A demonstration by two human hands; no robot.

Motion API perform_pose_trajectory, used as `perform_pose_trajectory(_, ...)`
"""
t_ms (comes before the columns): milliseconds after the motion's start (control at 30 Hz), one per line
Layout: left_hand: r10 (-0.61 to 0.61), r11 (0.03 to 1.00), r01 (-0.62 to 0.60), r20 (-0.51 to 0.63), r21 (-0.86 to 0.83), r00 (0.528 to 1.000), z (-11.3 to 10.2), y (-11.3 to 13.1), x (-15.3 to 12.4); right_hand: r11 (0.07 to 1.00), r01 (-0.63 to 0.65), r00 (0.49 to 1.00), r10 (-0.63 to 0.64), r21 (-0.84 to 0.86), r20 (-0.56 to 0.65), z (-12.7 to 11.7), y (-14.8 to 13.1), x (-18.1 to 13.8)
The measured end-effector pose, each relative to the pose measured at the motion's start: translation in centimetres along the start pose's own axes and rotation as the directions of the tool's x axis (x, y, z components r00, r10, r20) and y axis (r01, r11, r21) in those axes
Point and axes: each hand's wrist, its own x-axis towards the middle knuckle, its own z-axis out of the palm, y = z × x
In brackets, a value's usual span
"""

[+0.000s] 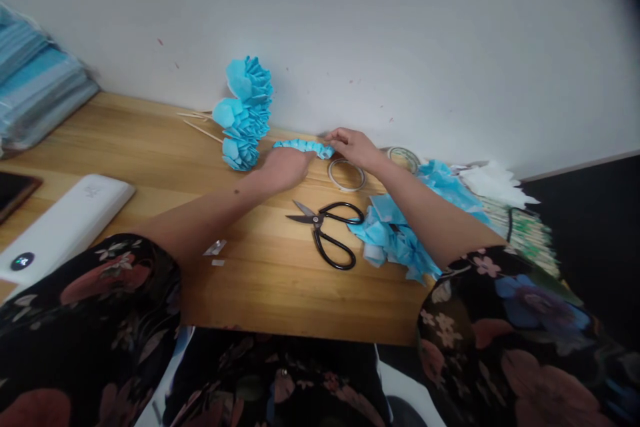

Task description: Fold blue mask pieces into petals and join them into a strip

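A pleated strip of light blue paper [305, 146] lies on the wooden table [260, 280] near the wall. My left hand [285, 167] grips its left end, fingers curled over it. My right hand [353, 147] pinches its right end. Just left of the strip stand several finished blue paper flowers [245, 113] on thin wooden sticks. A ring of tape [347, 175] lies directly under my right wrist. Black scissors [327, 230] rest on the table in front of my hands, blades slightly apart.
Loose blue paper pieces [395, 240] and white paper [493, 183] lie at right beside a bundle of sticks [525, 233]. A second tape roll [405, 158] sits by the wall. A white device [65, 223], a dark phone [15, 190] and stacked blue sheets [35, 93] are at left.
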Motion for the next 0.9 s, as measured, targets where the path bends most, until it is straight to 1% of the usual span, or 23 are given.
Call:
perform_pose_trajectory(100, -0.021, 1.000, 0.020, -0.021, -0.023, 1.000, 0.3, -0.3, -0.2, 1.000, 0.009, 1.000, -0.010, -0.012, -0.022, -0.1, 0.4, -0.3)
perform_pose_trajectory(233, -0.023, 0.999, 0.022, -0.032, -0.037, 0.999, 0.5, -0.5, -0.3, 0.993, 0.040, 0.999, -0.036, 0.110, -0.037, -0.2, 0.9, -0.6)
perform_pose_trajectory(300, -0.005, 1.000, 0.004, -0.029, -0.023, 1.000, 0.5, -0.5, -0.3, 0.990, 0.028, 0.998, -0.019, 0.135, -0.065, 0.0, 1.0, -0.7)
perform_pose_trajectory(367, 0.005, 1.000, -0.005, -0.018, -0.009, 1.000, 0.4, -0.4, -0.3, 0.983, -0.006, 0.993, 0.028, 0.181, -0.119, 0.2, 1.0, -0.7)
perform_pose_trajectory(433, 0.004, 1.000, -0.004, -0.013, 0.000, 1.000, 0.3, -0.2, -0.3, 0.951, -0.056, 0.976, 0.116, 0.305, -0.183, 0.3, 0.9, -0.7)
perform_pose_trajectory(500, 0.001, 1.000, -0.001, -0.013, 0.009, 1.000, 0.2, -0.1, -0.3, 0.892, -0.108, 0.953, 0.219, 0.440, -0.210, 0.2, 0.7, -0.8)
perform_pose_trajectory(533, 0.000, 1.000, 0.000, -0.013, 0.012, 1.000, 0.1, -0.1, -0.3, 0.873, -0.126, 0.944, 0.251, 0.471, -0.213, 0.0, 0.6, -0.8)
perform_pose_trajectory(567, -0.004, 1.000, 0.004, -0.011, 0.014, 1.000, 0.1, 0.0, -0.3, 0.873, -0.136, 0.940, 0.262, 0.469, -0.216, -0.2, 0.4, -0.9)
perform_pose_trajectory(633, -0.007, 1.000, 0.007, 0.001, 0.014, 1.000, 0.0, 0.0, -0.3, 0.921, -0.129, 0.948, 0.223, 0.369, -0.225, -0.4, 0.1, -1.1)
perform_pose_trajectory(700, -0.006, 1.000, 0.006, 0.006, 0.019, 1.000, 0.0, 0.1, -0.3, 0.979, -0.067, 0.971, 0.108, 0.195, -0.212, -0.5, -0.5, -1.2)
perform_pose_trajectory(733, -0.004, 1.000, 0.004, 0.006, 0.027, 1.000, -0.1, 0.1, -0.3, 0.994, -0.019, 0.982, 0.039, 0.108, -0.184, -0.4, -0.9, -1.3)
perform_pose_trajectory(800, 0.000, 0.999, 0.000, 0.008, 0.049, 1.000, 0.0, 0.1, -0.4, 0.997, 0.073, 0.991, -0.076, -0.038, -0.105, -0.1, -1.8, -1.3)
perform_pose_trajectory(833, 0.001, 0.998, -0.001, 0.006, 0.058, 1.000, 0.0, 0.2, -0.4, 0.990, 0.100, 0.992, -0.108, -0.102, -0.068, 0.1, -2.3, -1.2)
perform_pose_trajectory(900, 0.005, 0.998, -0.005, 0.001, 0.064, 1.000, 0.0, 0.2, -0.4, 0.966, 0.113, 0.993, -0.118, -0.235, -0.008, 0.5, -3.2, -0.9)
